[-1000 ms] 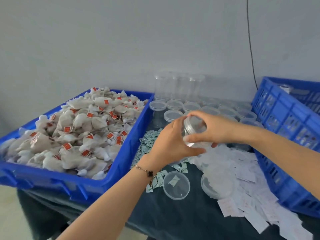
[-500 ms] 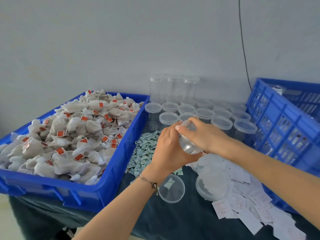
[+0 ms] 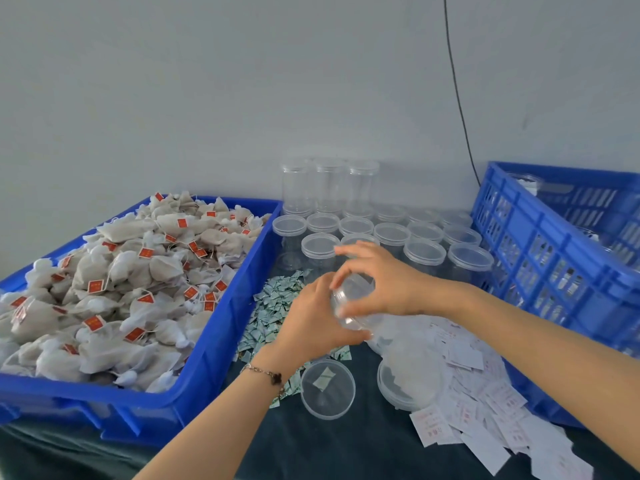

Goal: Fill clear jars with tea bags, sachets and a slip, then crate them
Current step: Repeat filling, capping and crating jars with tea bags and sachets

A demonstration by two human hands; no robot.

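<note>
A clear jar (image 3: 353,301) is held tipped over above the dark table (image 3: 346,452), its long axis lying roughly across the view, lidded end toward the left hand (image 3: 313,318) and body running off under the right hand (image 3: 377,278). The jar is gripped from below and behind by the left hand, fingers curled round its near side, while the lid end is pinched by the right hand's fingertips (image 3: 341,311) from above; both hands are touching it, so neither has to reach. It looks as if the lid is being twisted off, and the turn would be made about that sideways axis. Against half a second ago, the jar is seen tilted further over and the right hand's fingers are spread wider round the rim; the view has also dipped slightly. Just beside the hands, toward the near edge, a loose lid (image 3: 327,388) lies with one sachet in it. The sachets (image 3: 273,306) lie heaped to the left, slips (image 3: 474,393) to the right, tea bags (image 3: 114,289) well left, the empty jars (image 3: 391,233) behind, the blue crate (image 3: 554,258) far right.
</note>
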